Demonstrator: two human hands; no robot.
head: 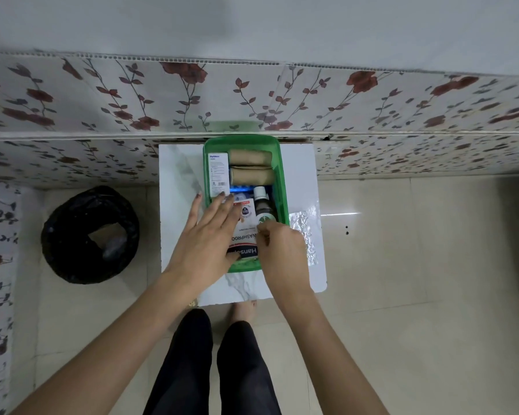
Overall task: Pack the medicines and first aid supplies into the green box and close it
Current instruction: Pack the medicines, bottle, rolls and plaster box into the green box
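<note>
The green box (283, 187) stands open on a small white table (300, 163). Inside lie two tan bandage rolls (252, 167), a white medicine carton (218, 173) along the left wall, a dark bottle (263, 206) with a white cap, something blue (243, 190), and a white plaster box (246, 232). My left hand (206, 238) lies flat on the plaster box, fingers spread. My right hand (283, 250) has its fingertips pinched at the bottle's near end; what it grips is hidden. A silver blister strip (304, 226) lies on the table right of the box.
A black-lined waste bin (90, 235) stands on the tiled floor left of the table. A flower-patterned wall (252, 94) runs behind the table. My legs and a foot (244, 310) are at the table's near edge.
</note>
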